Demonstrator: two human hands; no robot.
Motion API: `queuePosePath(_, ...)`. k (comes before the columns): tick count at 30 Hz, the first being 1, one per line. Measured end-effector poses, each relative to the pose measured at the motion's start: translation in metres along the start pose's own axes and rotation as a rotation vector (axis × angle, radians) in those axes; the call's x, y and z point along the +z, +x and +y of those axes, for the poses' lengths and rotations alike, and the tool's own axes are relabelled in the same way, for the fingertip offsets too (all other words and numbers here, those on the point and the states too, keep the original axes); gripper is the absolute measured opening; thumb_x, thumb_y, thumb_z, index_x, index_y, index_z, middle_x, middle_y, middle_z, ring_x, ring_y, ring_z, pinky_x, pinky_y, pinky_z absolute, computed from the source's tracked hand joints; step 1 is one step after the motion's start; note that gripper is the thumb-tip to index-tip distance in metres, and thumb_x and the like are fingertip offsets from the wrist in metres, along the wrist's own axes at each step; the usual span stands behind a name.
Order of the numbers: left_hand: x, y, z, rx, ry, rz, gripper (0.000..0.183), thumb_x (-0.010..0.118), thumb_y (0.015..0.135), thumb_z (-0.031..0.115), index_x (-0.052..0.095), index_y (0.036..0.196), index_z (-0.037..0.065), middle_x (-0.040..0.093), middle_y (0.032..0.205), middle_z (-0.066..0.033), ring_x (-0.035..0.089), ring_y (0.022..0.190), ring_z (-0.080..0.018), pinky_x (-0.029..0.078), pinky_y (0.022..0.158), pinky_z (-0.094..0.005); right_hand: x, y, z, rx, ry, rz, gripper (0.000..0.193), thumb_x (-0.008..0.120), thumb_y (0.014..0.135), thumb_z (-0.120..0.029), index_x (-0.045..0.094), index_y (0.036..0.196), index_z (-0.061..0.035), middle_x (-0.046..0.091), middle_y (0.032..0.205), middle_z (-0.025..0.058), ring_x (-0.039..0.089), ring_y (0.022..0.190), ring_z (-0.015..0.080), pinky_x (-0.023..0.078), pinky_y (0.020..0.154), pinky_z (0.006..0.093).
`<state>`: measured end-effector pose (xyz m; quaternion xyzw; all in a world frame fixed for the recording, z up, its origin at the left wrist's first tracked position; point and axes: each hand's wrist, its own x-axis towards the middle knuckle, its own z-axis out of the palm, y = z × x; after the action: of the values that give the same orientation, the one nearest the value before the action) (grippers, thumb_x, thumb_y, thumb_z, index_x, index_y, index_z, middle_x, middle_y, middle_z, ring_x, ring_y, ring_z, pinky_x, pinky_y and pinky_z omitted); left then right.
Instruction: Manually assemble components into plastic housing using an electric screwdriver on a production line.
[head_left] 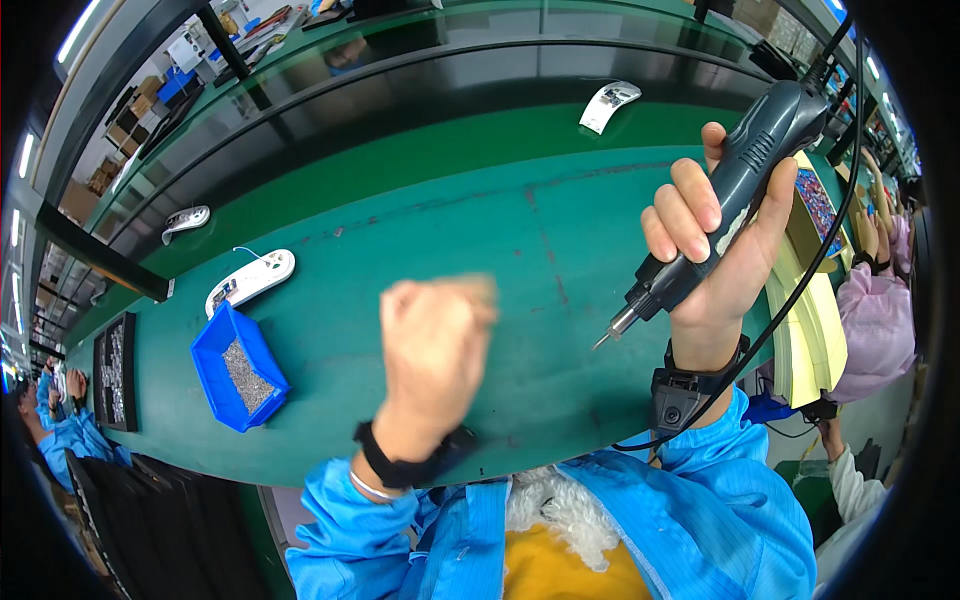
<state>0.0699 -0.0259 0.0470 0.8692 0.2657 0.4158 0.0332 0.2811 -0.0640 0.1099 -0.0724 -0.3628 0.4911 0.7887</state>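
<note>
My right hand (715,225) is wrapped round a dark grey electric screwdriver (752,150), its bit pointing down and left above the green bench. From the tool's top end a black cable (832,230) loops past my right wrist. My left hand (437,345), smeared by motion, is over the bench with its fingers curled in. Whatever those fingers hold, if anything, is hidden. Left of it stands a blue bin (212,362) with many small metal screws (245,375). Just behind the bin lies a white curved plastic housing (262,278) with a thin wire; neither hand touches it.
Two more white housings (607,104) (186,222) lie on the darker green strip at the back. A black tray of small parts (115,370) sits at the far left. Yellow sheets (815,330) and a box of small coloured parts (822,210) are at right. Other people sit at both sides.
</note>
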Motion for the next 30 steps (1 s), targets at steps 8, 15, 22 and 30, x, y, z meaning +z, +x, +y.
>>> queuePosePath(8,-0.005,0.022,-0.014,-0.645,-0.593,-0.195,0.022,0.057,0.081,0.004,0.058,0.101,-0.005,0.064,0.074,-0.0112,0.06,0.053,-0.0128,0.049,0.054,-0.0244,-0.004,-0.002,0.005,0.028,-0.014,-0.005,0.058,0.032,0.089,-0.052,0.044,0.115,-0.0019,0.039,0.06,0.0016,0.037,0.043,0.0106,0.036,0.042,0.0273)
queuePosePath(15,-0.001,0.01,0.03,-0.21,-0.652,-0.35,0.017,0.063,0.076,0.01,0.06,0.092,0.004,0.064,0.08,-0.0037,0.06,0.074,-0.0159,0.039,0.08,-0.0334,-0.002,-0.001,0.015,0.08,0.013,0.044,0.06,0.027,0.088,-0.059,0.046,0.112,-0.0073,0.043,0.057,0.0037,0.042,0.042,0.014,0.039,0.041,0.0301)
queuePosePath(22,0.0,0.003,0.025,0.014,0.026,-0.337,0.007,0.057,0.074,0.006,0.05,0.076,0.006,0.057,0.069,-0.0056,0.053,0.061,-0.0197,0.039,0.073,-0.0346,-0.003,-0.01,0.03,-0.055,-0.264,0.108,0.059,0.027,0.089,-0.057,0.038,0.115,-0.0048,0.043,0.057,0.0045,0.044,0.043,0.014,0.04,0.045,0.0292)
queuePosePath(30,-0.079,0.053,-0.173,-0.233,0.541,-0.227,0.028,0.067,0.073,0.028,0.058,0.062,0.004,0.056,0.059,-0.0151,0.055,0.056,-0.0338,0.045,0.054,-0.0421,-0.034,-0.029,0.03,0.062,-0.675,0.115,0.067,0.057,0.076,-0.055,0.039,0.106,0.0021,0.048,0.054,0.0068,0.049,0.042,0.0131,0.041,0.041,0.0237)
